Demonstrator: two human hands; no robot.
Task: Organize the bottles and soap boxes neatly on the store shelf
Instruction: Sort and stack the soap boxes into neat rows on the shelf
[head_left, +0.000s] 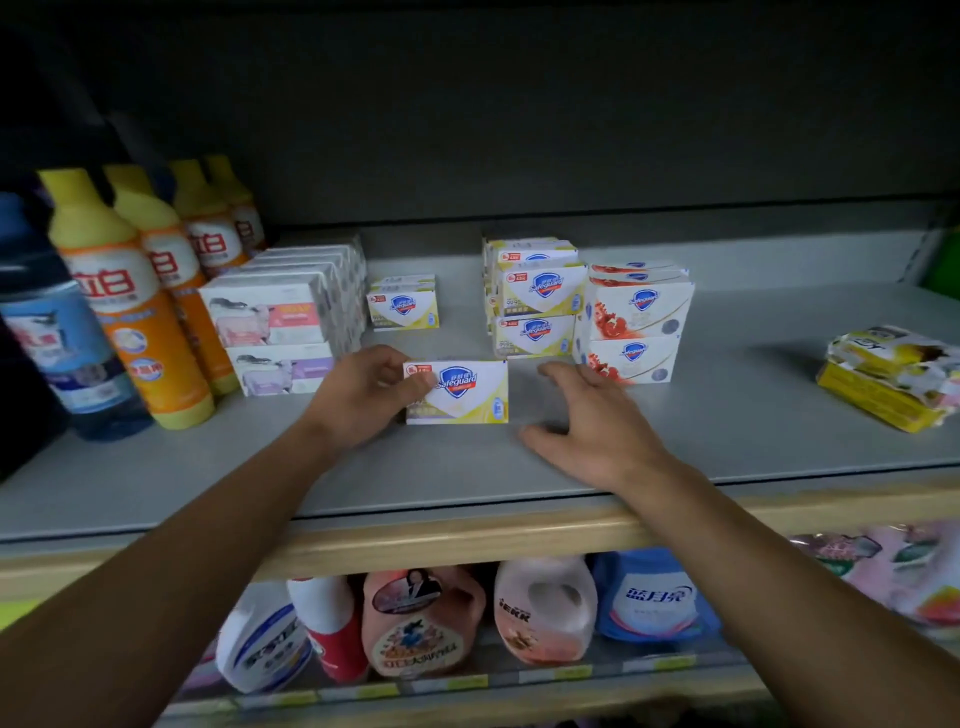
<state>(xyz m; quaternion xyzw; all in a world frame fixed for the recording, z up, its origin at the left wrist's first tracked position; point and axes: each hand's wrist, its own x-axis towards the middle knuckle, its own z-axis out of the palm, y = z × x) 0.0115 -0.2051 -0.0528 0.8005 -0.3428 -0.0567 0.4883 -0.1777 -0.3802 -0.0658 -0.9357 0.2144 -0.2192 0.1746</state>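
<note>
Orange bottles (140, 291) stand in a row at the shelf's (753, 415) left end, with white soap packs (280, 322) stacked beside them. Near the front edge, the left hand (363, 395) pinches the left end of a yellow soap box (457, 392) standing upright, its long axis running left-right. The right hand (587, 421) hovers just right of the box, fingers spread and holding nothing. The matching yellow stack (537, 306) lies behind and slightly right, so the right hand seems nearer to it.

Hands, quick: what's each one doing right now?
Left hand: holding the yellow soap box upright on the shelf.
Right hand: open, fingers spread, holding nothing.
</note>
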